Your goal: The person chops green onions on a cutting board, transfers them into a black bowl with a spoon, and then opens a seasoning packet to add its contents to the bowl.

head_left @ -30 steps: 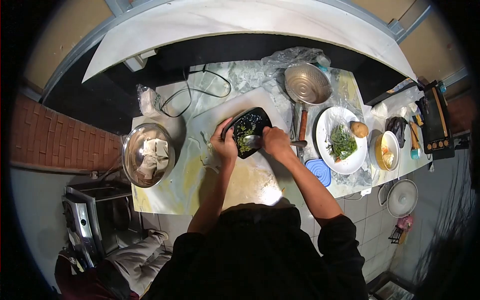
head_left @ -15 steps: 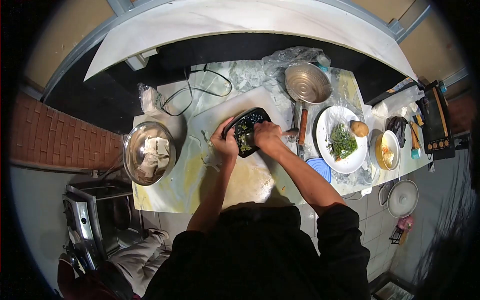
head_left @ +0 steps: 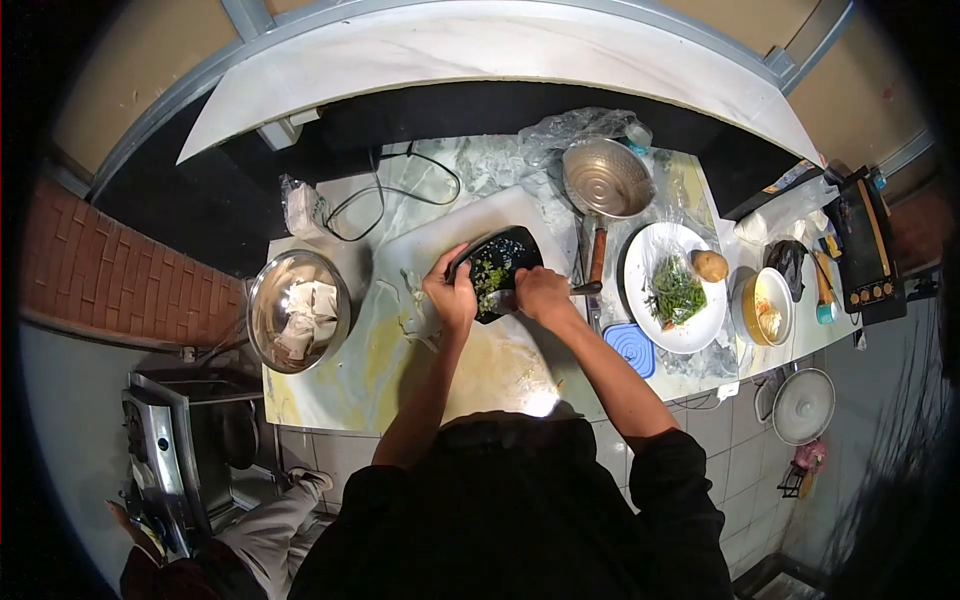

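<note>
My left hand (head_left: 452, 290) is wrapped round the left side of a black bowl (head_left: 518, 243), which is tilted over a white cutting board (head_left: 420, 243). Chopped green bits (head_left: 487, 278) lie along the bowl's lower left part. My right hand (head_left: 543, 293) is closed round a spoon with a dark handle end (head_left: 588, 288) sticking out to the right. The spoon's metal head (head_left: 505, 301) is inside the bowl, against the near wall by the green bits. The fingers of my right hand partly cover the bowl's right rim.
On the left stands a steel bowl (head_left: 335, 345) with pale blocks. To the right are a saucepan (head_left: 608, 180), a white plate (head_left: 650, 335) with greens and a potato (head_left: 710, 265), a blue lid (head_left: 629, 350) and a yellow bowl (head_left: 750, 310). Another person's legs (head_left: 270, 535) show lower left.
My right hand has shifted down with the spoon, whose head now shows at the bowl's near side. The green bits are more visible. The whole view has shifted slightly.
</note>
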The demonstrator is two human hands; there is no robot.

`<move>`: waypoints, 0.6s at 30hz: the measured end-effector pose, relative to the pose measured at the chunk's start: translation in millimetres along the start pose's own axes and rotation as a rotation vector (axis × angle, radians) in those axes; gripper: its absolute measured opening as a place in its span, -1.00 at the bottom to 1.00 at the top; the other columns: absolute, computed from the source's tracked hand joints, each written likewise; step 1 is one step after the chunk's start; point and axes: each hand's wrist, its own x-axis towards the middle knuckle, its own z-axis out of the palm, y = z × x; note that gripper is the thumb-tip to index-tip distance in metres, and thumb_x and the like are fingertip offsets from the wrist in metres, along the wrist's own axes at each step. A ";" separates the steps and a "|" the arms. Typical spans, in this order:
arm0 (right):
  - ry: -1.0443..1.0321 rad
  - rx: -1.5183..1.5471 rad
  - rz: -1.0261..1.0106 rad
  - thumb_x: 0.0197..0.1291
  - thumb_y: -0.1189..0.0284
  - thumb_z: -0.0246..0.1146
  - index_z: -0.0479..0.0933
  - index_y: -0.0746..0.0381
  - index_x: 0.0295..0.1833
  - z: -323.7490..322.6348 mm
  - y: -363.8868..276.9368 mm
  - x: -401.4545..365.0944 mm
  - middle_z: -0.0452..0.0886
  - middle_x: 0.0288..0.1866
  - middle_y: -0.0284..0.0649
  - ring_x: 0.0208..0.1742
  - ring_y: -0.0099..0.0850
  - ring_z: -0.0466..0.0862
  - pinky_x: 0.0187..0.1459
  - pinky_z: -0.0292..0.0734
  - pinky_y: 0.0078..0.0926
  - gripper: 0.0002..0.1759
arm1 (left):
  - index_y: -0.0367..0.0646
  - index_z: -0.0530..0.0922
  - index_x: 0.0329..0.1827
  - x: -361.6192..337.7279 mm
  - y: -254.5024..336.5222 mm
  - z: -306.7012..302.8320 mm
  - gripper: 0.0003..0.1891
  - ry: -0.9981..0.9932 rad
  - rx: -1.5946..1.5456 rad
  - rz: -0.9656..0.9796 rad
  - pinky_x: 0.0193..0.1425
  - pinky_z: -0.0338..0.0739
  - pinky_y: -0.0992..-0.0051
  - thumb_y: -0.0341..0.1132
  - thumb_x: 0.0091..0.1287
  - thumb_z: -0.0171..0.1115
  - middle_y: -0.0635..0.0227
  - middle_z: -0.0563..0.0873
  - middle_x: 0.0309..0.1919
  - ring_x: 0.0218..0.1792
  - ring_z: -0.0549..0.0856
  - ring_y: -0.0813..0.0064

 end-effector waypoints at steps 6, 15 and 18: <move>-0.087 -0.023 0.053 0.21 0.37 0.07 0.62 0.10 -0.07 -11.3 -13.7 9.6 0.67 -0.06 -0.23 -0.02 -0.25 0.68 -0.04 0.57 -0.28 -0.74 | -0.44 0.60 -0.15 -4.1 -11.3 -1.7 -0.68 -0.013 -0.031 0.064 -0.03 0.51 0.51 -0.69 0.02 0.02 0.16 0.70 -0.28 -0.23 0.67 0.41; 0.120 -0.099 -0.032 0.23 0.41 0.03 0.61 0.10 -0.08 0.8 -4.9 7.9 0.69 -0.19 -0.25 -0.15 -0.26 0.71 -0.21 0.61 -0.30 -0.74 | -0.43 0.60 -0.15 0.3 -8.5 -1.8 -0.72 0.015 -0.014 0.021 0.00 0.50 0.51 -0.67 0.07 0.04 0.16 0.70 -0.28 -0.22 0.67 0.43; 0.166 -0.082 -0.071 0.23 0.41 0.01 0.60 0.13 -0.10 2.6 3.6 -3.1 0.68 -0.21 -0.20 -0.17 -0.24 0.71 -0.22 0.61 -0.29 -0.74 | -0.43 0.61 -0.16 2.8 -11.2 -0.6 -0.73 0.029 -0.026 0.021 0.00 0.51 0.50 -0.67 0.07 0.06 0.15 0.71 -0.28 -0.22 0.67 0.42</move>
